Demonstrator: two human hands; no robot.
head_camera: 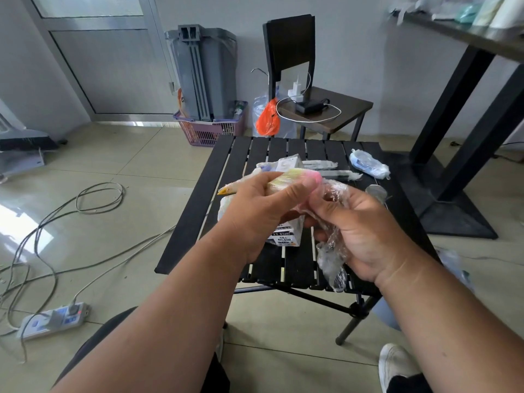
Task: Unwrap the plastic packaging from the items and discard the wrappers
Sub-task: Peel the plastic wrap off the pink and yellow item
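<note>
My left hand (261, 205) grips a bundle of pastel pens (286, 180) above the middle of the black slatted table (198, 199). My right hand (365, 231) clutches the loose clear wrapper (331, 253) peeling off its pink end. More wrapped items (368, 164) lie near the far right corner.

Single head cam, fwd and down, close over slatted table (181, 234).

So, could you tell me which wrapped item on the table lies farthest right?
The bluish wrapped bundle by the table's far right corner; the long thin packets lie nearer the middle.
</note>
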